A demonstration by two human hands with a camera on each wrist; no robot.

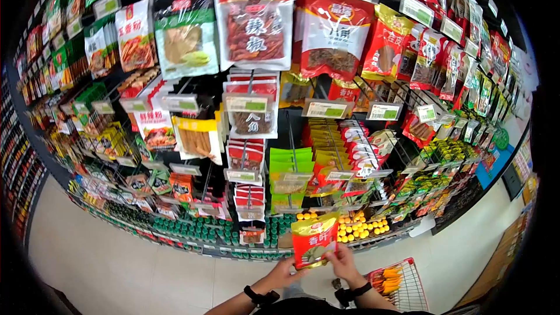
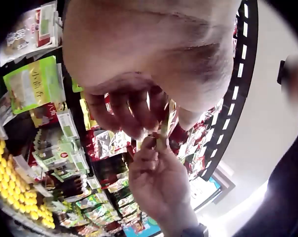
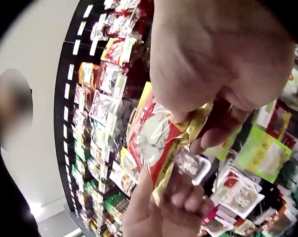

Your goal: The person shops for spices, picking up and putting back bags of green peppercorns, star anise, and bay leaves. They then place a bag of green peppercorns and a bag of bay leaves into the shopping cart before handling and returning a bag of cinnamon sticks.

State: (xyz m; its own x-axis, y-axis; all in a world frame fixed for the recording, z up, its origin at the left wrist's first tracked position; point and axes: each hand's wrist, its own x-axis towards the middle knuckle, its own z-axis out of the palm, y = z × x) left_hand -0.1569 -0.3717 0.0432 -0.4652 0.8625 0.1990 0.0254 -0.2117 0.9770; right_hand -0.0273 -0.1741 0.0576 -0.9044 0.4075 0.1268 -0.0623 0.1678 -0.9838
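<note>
In the head view, a red and gold packet of bay leaves is held up at the bottom centre, its printed front facing the camera. My left hand grips its lower left edge, and my right hand pinches the lower right corner. The right wrist view shows the packet slanted, the left thumb on its front and the left hand's fingers curled behind. From the left wrist, the packet appears nearly edge-on between both hands.
Spice packets hang on hooks across the black rack, among them a large chili bag and green packets. Yellow-topped containers and green-capped jars line the bottom shelf. A shopping cart with orange items stands at lower right.
</note>
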